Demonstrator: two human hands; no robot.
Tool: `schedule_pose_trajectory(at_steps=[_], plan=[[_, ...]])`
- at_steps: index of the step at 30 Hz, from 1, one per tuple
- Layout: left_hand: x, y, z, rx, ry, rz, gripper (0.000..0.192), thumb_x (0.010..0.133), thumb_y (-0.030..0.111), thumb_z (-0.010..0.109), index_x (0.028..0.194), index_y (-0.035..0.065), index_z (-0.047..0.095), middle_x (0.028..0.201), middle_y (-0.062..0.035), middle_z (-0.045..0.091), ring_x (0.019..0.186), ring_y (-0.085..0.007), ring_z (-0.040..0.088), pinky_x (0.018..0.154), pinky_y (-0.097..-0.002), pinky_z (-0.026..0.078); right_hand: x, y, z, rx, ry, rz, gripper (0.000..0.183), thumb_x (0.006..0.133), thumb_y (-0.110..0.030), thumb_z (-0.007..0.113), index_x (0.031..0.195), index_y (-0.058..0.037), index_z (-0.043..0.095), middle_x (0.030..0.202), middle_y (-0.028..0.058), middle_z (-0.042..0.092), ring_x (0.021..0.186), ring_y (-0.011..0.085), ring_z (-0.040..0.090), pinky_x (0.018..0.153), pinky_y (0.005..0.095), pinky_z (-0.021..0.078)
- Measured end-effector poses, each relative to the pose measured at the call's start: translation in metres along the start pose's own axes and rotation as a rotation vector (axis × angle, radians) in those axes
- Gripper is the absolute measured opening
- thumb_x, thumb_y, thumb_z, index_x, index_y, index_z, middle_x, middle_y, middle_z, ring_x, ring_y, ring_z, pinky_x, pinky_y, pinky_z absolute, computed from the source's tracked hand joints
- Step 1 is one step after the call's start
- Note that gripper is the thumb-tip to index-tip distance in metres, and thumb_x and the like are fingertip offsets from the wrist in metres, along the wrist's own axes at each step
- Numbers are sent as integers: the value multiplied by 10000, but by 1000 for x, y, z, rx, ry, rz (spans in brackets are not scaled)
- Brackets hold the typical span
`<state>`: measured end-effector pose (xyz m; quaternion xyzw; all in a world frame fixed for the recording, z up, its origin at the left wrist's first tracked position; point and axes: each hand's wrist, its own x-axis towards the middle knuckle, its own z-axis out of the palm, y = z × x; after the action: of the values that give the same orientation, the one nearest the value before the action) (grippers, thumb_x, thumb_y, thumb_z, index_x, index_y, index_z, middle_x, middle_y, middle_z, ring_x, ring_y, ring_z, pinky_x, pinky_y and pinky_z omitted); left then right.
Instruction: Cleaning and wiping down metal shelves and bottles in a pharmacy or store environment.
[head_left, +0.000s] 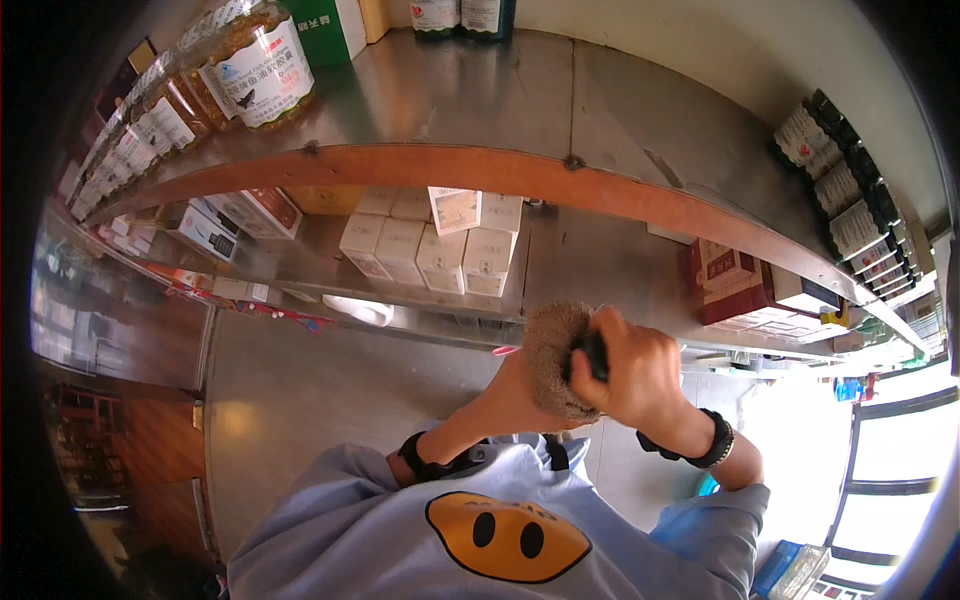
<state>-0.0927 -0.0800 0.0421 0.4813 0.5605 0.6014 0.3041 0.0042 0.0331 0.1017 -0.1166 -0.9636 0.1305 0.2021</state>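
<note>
Both my hands are raised in front of my chest, before the shelves. A brown fluffy cloth (551, 352) lies bunched over my left hand (517, 397), whose fingers are hidden behind it. The fingers of my right hand (637, 371) are closed around a dark bottle or jar (592, 355), which touches the cloth; the rest of it is hidden by the hand and cloth. A black band sits on each wrist.
On the upper metal shelf (480, 97) stand large softgel jars (262, 75) at the left and a row of dark bottles (855, 202) at the right. The lower shelf holds stacked white boxes (439, 251) and dark red boxes (724, 277). A white object (360, 309) lies beneath.
</note>
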Motion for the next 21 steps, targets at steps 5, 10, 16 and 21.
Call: schedule_pose_trajectory(at_steps=[5, 10, 16, 21], plan=[[1, -7, 1, 40, 59, 117, 653, 563, 160, 795, 1126, 36, 487, 1021, -88, 578, 918, -179, 571, 797, -305, 457, 1, 9, 3, 154, -18, -119, 516, 799, -451, 574, 1029, -2, 463, 658, 156, 566, 573, 324, 581, 509, 352, 458], [-9, -21, -10, -282, 161, -9, 648, 608, 112, 787, 1167, 32, 469, 1080, -75, 552, 990, -164, 533, 865, -302, 432, -14, 17, 6, 601, -49, 49, 540, 796, -325, 607, 1173, -3, 393, 743, 112, 542, 606, 224, 548, 534, 306, 439], [-31, -59, -17, -647, 181, -206, 457, 800, 207, 660, 1178, 42, 464, 1105, -44, 523, 1002, -132, 501, 877, -296, 427, -39, 13, 35, 616, -154, 141, 538, 759, -251, 685, 1148, -15, 397, 860, 117, 577, 735, 212, 597, 626, 299, 488], [-27, -67, 6, -867, 378, -316, 415, 890, 363, 527, 1147, 41, 479, 1077, -39, 520, 955, -117, 496, 828, -286, 436, -53, 4, 60, 786, -129, 241, 663, 793, -259, 655, 1245, 25, 262, 999, 242, 571, 943, 343, 596, 688, 350, 498]])
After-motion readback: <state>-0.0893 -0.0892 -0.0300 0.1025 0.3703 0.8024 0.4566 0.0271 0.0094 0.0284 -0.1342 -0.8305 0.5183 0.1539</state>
